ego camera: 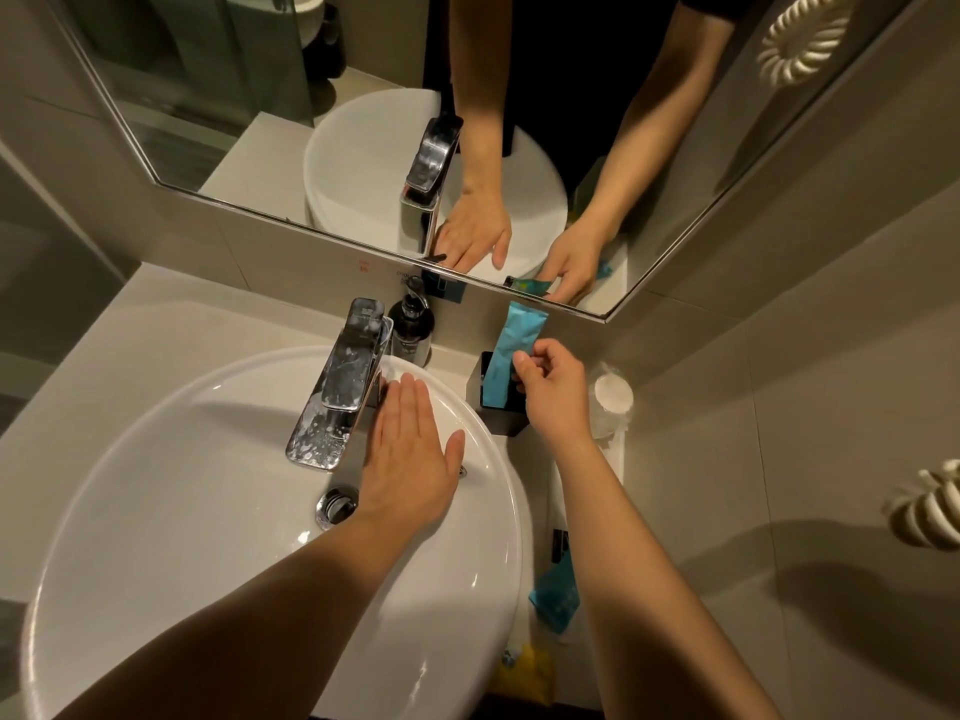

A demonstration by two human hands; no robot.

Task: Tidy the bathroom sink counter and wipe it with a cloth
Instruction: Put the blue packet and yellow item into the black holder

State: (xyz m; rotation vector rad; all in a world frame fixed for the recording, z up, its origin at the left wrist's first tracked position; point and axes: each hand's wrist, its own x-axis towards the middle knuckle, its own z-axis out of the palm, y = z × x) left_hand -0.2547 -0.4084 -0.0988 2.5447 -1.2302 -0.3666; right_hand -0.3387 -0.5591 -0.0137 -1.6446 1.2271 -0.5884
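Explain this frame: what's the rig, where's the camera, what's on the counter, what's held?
No machine here: a person works bare-handed, and one wide-angle camera on their head looks down. The left hand lies flat and empty on the white sink beside the tap. The right hand pinches a blue packet standing in a black holder. Behind the tap stands a dark pump bottle. Another blue packet lies nearer on the counter. The mirror repeats the scene.

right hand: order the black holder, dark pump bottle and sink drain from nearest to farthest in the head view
From the right hand:
1. black holder, right beside it
2. dark pump bottle, against the back wall, to the left
3. sink drain, down in the basin
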